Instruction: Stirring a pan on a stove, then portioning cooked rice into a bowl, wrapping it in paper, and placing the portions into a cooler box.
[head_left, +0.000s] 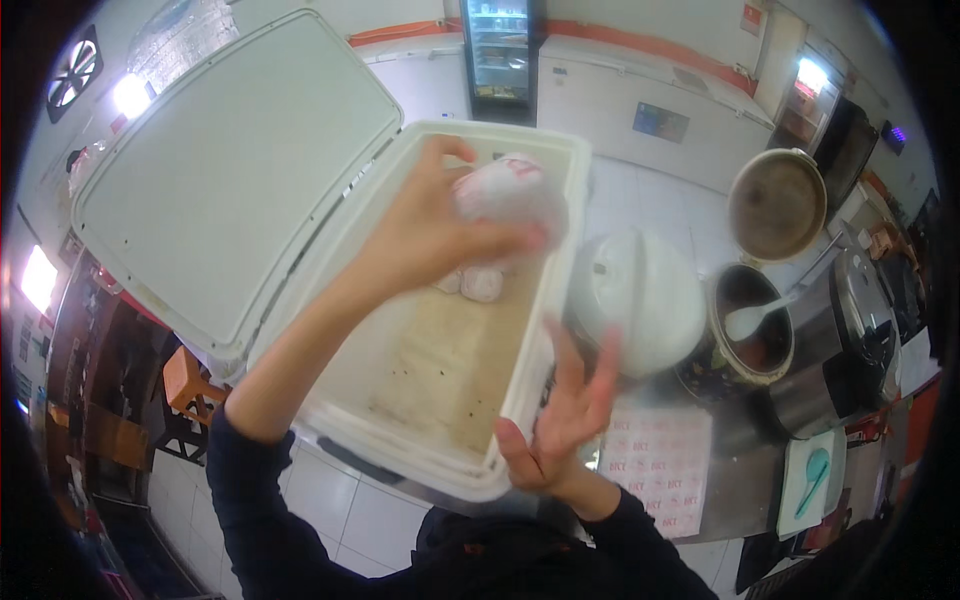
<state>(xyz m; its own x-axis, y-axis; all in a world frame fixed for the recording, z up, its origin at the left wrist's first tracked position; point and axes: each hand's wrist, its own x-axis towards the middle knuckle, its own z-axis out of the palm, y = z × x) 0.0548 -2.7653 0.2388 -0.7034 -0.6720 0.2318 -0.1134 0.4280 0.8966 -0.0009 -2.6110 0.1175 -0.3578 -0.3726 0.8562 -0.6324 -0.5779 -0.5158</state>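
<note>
A white plastic tub (525, 315) with its lid (247, 172) swung back to the left stands before me. Over its far part my left hand (450, 217) has its thumb and fingers around a white paper bundle (514, 191) with red print; both are blurred. Smaller white wrapped bundles (481, 283) lie on the tub floor beneath, partly hidden by that hand. At the near right corner of the tub, my right hand (559, 420) is spread with nothing in it, its thumb close to the rim.
Right of the tub are a white rounded lid (637, 300), an open pot (750, 322) with a white paddle (750, 321) and a steel cooker (817, 360). Printed wrapping paper (660, 465) lies on the steel counter (739, 465). A turquoise spoon (816, 472) rests farther right.
</note>
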